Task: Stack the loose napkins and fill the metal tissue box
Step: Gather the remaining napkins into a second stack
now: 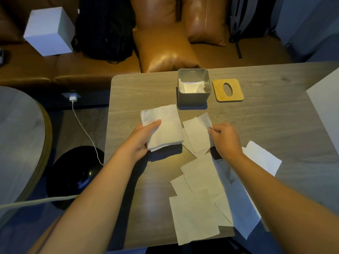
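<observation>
My left hand (142, 137) grips a stack of white napkins (165, 125) lifted slightly off the wooden table (266, 125), thumb on top. My right hand (226, 139) pinches the edge of a loose napkin (197, 135) lying just right of the stack. Several more loose napkins (200, 208) lie overlapping near the table's front edge and under my right forearm. The grey metal tissue box (194, 97) stands open at the far side of the table, with white napkins (190, 87) inside.
The box's wooden lid (228, 90) with an oval slot lies right of the box. A white sheet (326, 99) covers the table's right edge. Behind the table are a brown leather sofa (165, 48), a white cube (49, 31) and dark bags (104, 28).
</observation>
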